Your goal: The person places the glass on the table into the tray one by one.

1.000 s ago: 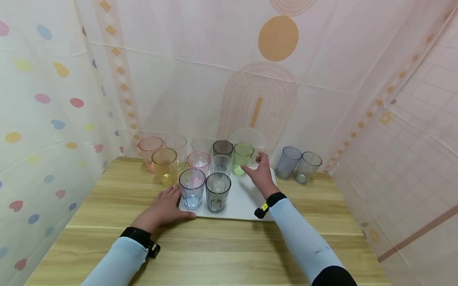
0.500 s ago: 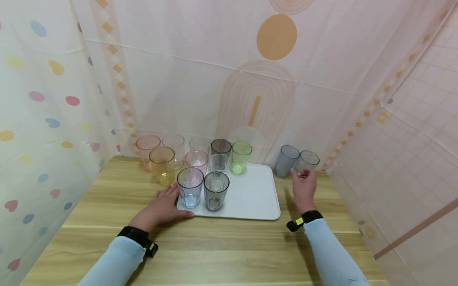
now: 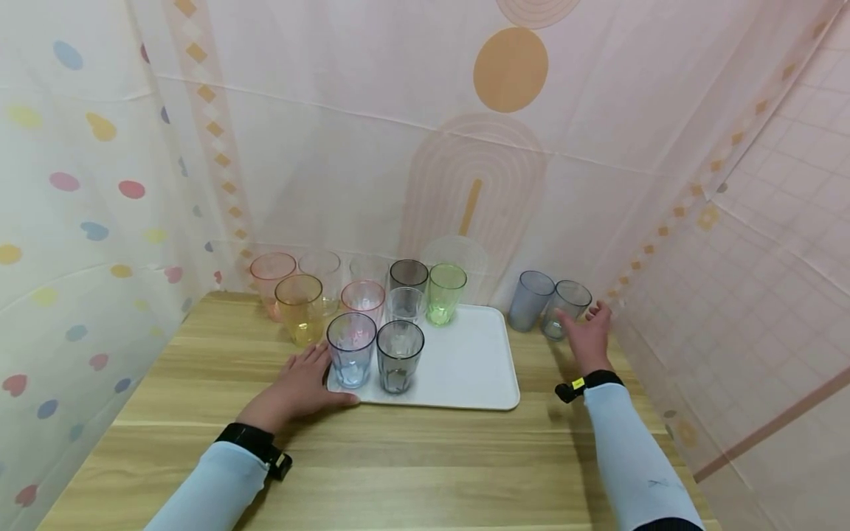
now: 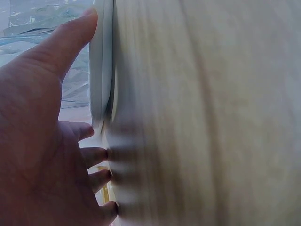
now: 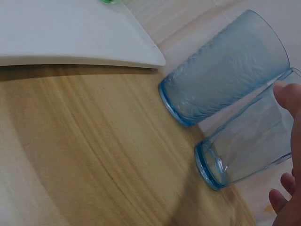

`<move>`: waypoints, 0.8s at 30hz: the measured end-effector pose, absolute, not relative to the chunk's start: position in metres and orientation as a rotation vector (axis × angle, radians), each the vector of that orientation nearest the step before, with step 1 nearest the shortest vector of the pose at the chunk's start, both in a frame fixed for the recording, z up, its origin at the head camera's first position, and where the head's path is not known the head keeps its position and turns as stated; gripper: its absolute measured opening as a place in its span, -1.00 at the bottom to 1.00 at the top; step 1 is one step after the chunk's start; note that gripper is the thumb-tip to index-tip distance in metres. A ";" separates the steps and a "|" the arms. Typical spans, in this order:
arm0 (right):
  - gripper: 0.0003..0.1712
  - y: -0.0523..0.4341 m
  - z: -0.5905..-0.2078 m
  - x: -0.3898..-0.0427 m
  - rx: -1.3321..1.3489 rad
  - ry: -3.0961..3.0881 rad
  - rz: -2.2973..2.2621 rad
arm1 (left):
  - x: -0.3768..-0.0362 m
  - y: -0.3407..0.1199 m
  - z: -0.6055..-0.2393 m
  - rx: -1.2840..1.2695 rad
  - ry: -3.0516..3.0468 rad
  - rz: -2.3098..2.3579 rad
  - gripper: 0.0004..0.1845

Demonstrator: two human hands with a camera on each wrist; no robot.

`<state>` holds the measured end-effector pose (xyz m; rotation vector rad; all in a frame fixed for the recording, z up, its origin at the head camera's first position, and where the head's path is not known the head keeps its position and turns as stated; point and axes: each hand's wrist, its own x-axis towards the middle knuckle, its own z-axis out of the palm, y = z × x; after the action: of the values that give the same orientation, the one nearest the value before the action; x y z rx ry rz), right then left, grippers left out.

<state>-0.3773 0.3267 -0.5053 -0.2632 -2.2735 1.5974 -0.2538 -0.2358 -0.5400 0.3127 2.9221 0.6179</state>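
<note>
Blue-grey tumblers at the right fingertips, white tray under the left.
Right hand [image 3: 587,333] is spread loose around the nearer blue-grey tumbler [image 3: 564,308], thumb at its rim, not yet closed on it; a second blue-grey tumbler [image 3: 529,299] stands touching just beyond. Left hand [image 3: 300,385] lies flat on the wooden table [image 3: 425,457], straight fingers against the white tray [image 3: 474,369] edge, beside a blue cup [image 3: 351,348].

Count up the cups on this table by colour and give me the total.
Blue cups: 3
Clear cups: 3
Pink cups: 2
Dark grey cups: 2
Amber cup: 1
Green cup: 1
Total: 12
</note>
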 end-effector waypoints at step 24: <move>0.12 0.330 -0.500 -0.385 -0.197 -2.387 1.645 | -0.250 -0.234 -0.536 0.319 2.940 0.614 0.46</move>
<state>-0.3852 0.3303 -0.5003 -0.1969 -2.3868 1.6448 -0.2499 -0.2339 -0.5361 0.3188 2.9403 0.6138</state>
